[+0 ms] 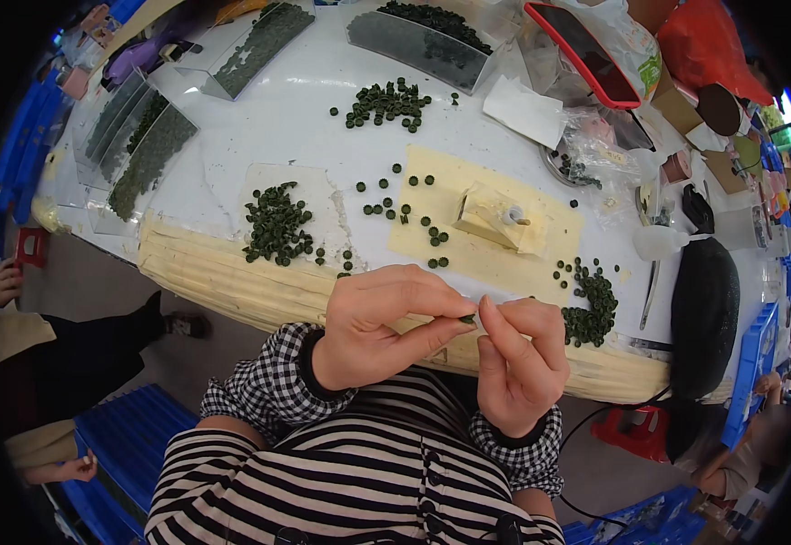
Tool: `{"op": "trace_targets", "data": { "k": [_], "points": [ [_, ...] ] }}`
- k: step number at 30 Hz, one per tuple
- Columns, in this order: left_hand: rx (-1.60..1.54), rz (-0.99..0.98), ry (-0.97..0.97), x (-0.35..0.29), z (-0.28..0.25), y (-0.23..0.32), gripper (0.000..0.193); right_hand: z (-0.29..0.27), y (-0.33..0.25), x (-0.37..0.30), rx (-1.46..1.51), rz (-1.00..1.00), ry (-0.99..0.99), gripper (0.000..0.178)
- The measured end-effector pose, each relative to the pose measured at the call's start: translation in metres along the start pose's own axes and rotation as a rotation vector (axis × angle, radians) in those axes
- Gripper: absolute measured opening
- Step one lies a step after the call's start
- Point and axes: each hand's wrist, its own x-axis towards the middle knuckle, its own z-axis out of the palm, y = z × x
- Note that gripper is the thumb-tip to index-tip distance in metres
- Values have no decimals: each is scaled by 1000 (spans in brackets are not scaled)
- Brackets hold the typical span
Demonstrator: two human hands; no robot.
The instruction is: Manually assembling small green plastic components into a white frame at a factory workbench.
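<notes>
My left hand (385,318) pinches a small dark green round piece (467,319) between thumb and forefinger, just over the table's front edge. Fingertips of my right hand (524,356) meet it from the other side, closed together; whatever they hold is too small to make out. Beyond my hands, several loose green pieces (384,208) lie scattered at the left side of a yellow mat (541,252). A pile of green pieces (276,222) is to the left, and another pile (593,304) to the right. On the mat stands a yellowish block (486,222) with a small white peg-like part on top.
Clear bins of green pieces (155,154) stand at the far left, with another clear bin (423,50) at the back. A red-cased phone (584,54) leans at the back right. A black elongated cushion (704,318) and a white squeeze bottle (659,242) are on the right. Other people sit at both sides.
</notes>
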Motion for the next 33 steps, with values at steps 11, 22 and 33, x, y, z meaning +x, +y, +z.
{"op": "trace_targets", "data": {
  "k": [11, 22, 33],
  "points": [
    [58, -71, -17, 4, 2, 4, 25, 3, -3, -2, 23, 7, -11, 37],
    [32, -75, -15, 2, 1, 2, 27, 3, -5, -1, 26, 8, -13, 38],
    [6, -76, 0, 1, 2, 1, 29, 3, -5, -1, 25, 8, -12, 38]
  ]
}}
